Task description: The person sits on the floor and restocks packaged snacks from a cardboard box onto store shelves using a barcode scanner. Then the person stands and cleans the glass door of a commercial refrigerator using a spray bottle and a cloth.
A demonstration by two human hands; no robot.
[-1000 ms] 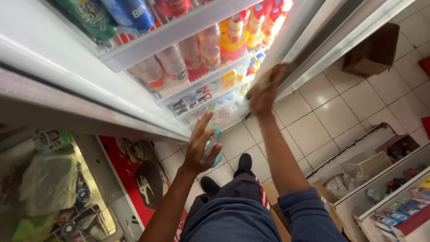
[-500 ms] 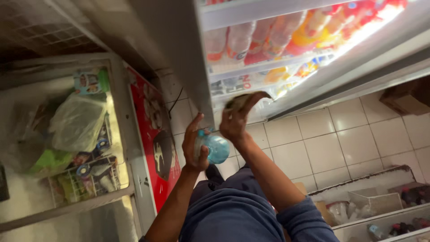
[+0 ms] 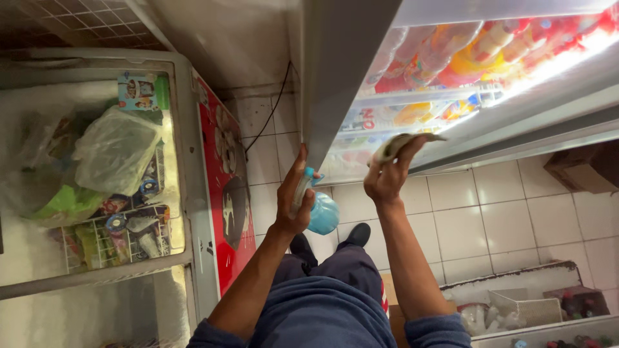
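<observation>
My left hand grips a clear spray bottle with blue liquid, held low in front of the corner of the glass-door drinks fridge. My right hand presses a folded cloth against the lower part of the fridge's glass door. Behind the glass stand rows of coloured drink bottles on lit shelves. My dark shoes stand on the white tiled floor below.
A red chest freezer with a glass lid stands at the left, holding plastic bags and packaged items. A black cable runs down the wall between freezer and fridge. A brown box and low shelves lie on the right.
The view has swung left, bringing the chest freezer into sight. My right hand with the cloth has come down the glass toward its lower edge. My left hand has closed on the spray bottle.
</observation>
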